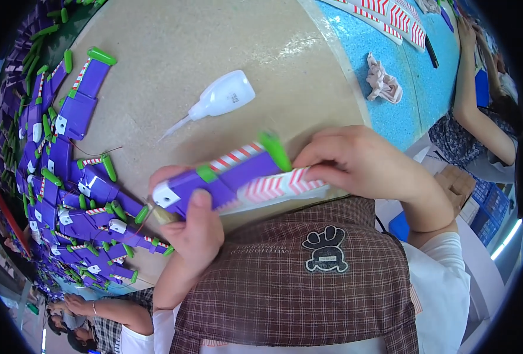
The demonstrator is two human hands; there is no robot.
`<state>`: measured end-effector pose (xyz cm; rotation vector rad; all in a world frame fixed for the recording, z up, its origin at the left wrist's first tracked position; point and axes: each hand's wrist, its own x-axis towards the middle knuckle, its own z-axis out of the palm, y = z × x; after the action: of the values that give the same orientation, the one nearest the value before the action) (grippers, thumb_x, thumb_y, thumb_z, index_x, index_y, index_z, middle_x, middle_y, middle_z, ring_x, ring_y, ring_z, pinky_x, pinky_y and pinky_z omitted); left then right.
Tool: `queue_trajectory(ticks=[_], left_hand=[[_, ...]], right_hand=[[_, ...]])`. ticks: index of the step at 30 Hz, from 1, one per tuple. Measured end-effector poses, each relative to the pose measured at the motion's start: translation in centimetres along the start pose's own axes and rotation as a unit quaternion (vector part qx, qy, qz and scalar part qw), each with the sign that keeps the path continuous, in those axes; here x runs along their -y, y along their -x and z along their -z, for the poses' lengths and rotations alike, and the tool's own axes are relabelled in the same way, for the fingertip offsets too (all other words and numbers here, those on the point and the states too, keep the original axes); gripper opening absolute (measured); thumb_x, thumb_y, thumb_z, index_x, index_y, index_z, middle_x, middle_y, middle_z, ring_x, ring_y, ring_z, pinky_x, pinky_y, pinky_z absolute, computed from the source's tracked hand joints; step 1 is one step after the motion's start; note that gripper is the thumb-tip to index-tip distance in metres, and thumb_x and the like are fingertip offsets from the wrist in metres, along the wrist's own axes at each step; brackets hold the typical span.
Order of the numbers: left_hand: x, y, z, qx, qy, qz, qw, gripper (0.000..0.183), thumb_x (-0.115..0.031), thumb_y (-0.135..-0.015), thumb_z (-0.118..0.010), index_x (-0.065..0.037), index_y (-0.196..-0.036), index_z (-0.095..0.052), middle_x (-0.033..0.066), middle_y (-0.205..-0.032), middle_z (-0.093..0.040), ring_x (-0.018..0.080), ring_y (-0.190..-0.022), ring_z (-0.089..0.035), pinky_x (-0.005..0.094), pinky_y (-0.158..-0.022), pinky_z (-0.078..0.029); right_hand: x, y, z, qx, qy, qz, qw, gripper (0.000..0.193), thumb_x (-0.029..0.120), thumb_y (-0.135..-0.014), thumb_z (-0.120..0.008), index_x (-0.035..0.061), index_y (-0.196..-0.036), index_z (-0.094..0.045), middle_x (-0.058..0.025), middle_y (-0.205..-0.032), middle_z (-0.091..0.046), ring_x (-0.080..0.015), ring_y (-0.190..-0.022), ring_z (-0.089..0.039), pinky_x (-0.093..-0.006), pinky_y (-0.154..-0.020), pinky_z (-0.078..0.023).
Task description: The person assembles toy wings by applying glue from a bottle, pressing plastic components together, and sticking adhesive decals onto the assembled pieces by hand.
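Observation:
My left hand grips a purple toy wing by its white-cornered end, the thumb lying over its lower edge. The wing has a bright green tip and a red-and-white striped strip along its upper edge. Between the thumb and fingers of my right hand is the right end of a white sticker strip with red chevrons. The strip lies across the wing's lower edge; I cannot tell how much of it is stuck down. Slight motion blurs the green tip.
Beyond the wing lies a white squeeze bottle with a thin nozzle. Many similar purple-and-green wings are heaped at the left. A crumpled cloth and striped sticker sheets lie on a blue surface at the right. Other people sit at both sides.

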<state>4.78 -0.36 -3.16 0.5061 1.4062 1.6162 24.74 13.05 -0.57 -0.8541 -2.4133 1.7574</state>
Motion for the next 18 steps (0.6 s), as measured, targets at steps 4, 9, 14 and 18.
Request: queue_trajectory(ticks=[4,9,14,18], left_hand=[[0.8,-0.5,-0.6,-0.048,0.011,0.079,0.996,0.030,-0.005,-0.083,-0.057,-0.003,-0.111,-0.045,0.0049,-0.095,-0.053,0.0102,-0.084,-0.050,0.0245,-0.078,-0.042],[0.0,-0.5,-0.1,0.078,-0.010,0.122,0.989,0.031,0.001,-0.083,-0.056,-0.002,-0.112,-0.045,0.0054,-0.096,-0.055,0.0096,-0.085,-0.053,0.0233,-0.073,-0.046],[-6.6,-0.9,-2.8,0.230,-0.040,0.357,0.905,0.041,0.006,-0.078,-0.061,-0.002,-0.113,-0.042,0.0054,-0.094,-0.057,0.0084,-0.084,-0.056,0.0233,-0.071,-0.048],[-6.3,-0.7,-1.9,0.274,-0.060,0.327,0.903,0.041,0.003,-0.077,-0.064,-0.003,-0.112,-0.042,0.0038,-0.094,-0.056,0.0068,-0.084,-0.055,0.0226,-0.070,-0.047]], right_hand=[[-1.5,-0.8,-1.2,-0.068,0.096,0.150,0.982,0.008,0.007,-0.074,-0.067,0.0061,-0.081,-0.063,-0.0051,-0.075,-0.059,-0.0234,-0.073,-0.059,-0.0312,-0.062,-0.045],[-1.2,-0.2,-1.8,-0.227,-0.434,0.108,0.865,0.008,0.005,-0.084,-0.060,0.0018,-0.089,-0.055,-0.0043,-0.084,-0.059,-0.0095,-0.084,-0.056,-0.0251,-0.071,-0.045],[4.0,-1.3,-3.2,-0.204,-0.503,-0.015,0.840,0.006,0.002,-0.088,-0.052,0.0023,-0.090,-0.047,-0.0028,-0.085,-0.047,-0.0057,-0.071,-0.045,-0.0188,-0.064,-0.037],[3.6,-1.4,-3.7,-0.136,-0.498,-0.006,0.856,0.007,-0.002,-0.087,-0.052,0.0011,-0.091,-0.047,-0.0036,-0.085,-0.048,-0.0048,-0.070,-0.048,-0.0178,-0.062,-0.039]])
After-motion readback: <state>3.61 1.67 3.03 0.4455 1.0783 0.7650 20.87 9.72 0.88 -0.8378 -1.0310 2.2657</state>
